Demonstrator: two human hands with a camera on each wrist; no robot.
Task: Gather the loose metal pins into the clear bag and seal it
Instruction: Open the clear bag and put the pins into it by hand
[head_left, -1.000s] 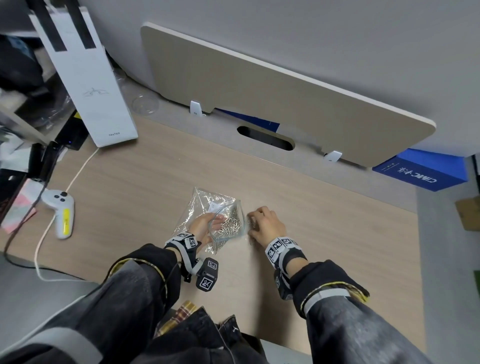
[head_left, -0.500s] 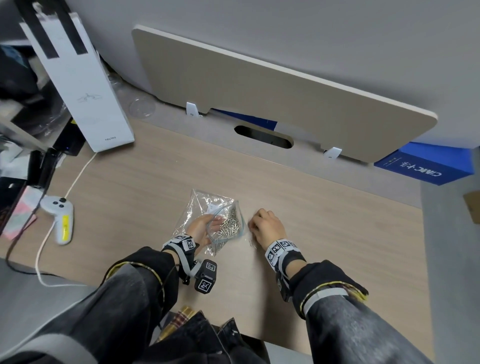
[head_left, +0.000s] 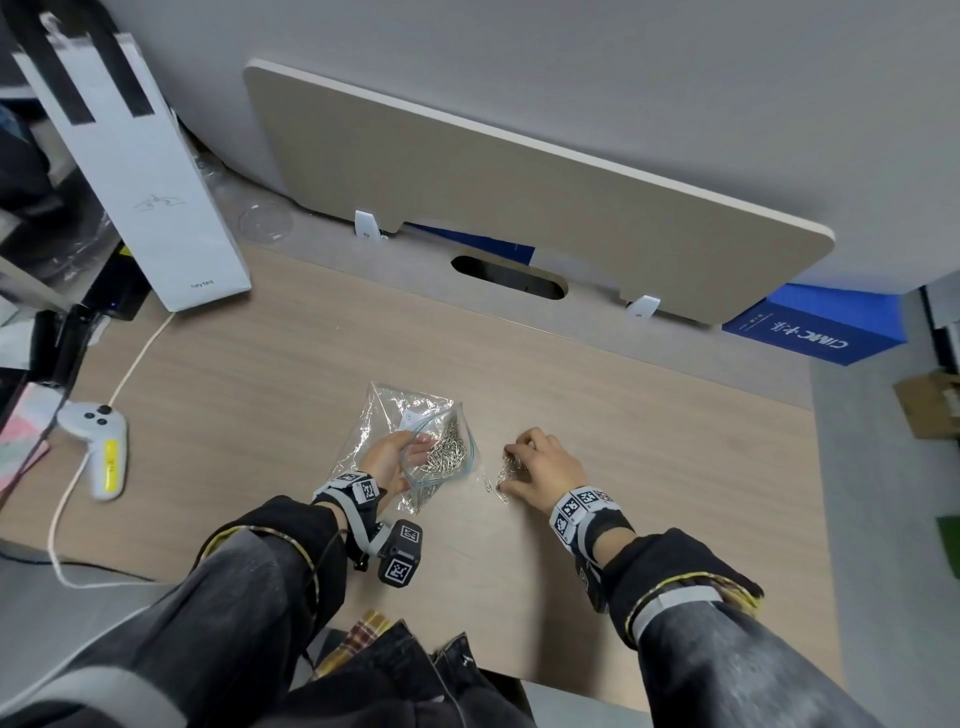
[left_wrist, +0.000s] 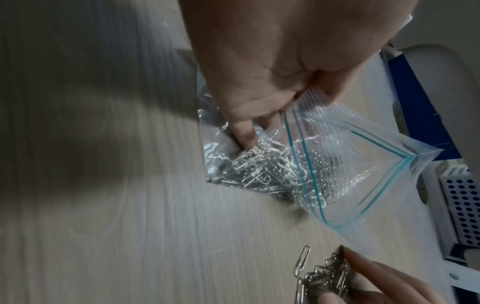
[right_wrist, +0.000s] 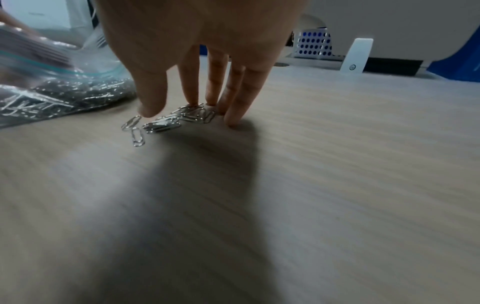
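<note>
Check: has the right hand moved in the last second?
Yes, slightly. The right hand slid rightward, away from the clear bag, judged against the desk's cable slot.

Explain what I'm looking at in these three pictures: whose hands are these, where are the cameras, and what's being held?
No machine here: a person works bare-handed, wearing one camera on the head and one on each wrist. The head view looks down on a wooden desk. The left hand holds the mouth of a clear bag open; many paper clips are already inside. The right hand has its fingertips on a small pile of loose clips beside the bag. The wrist views show the same, close up.
</note>
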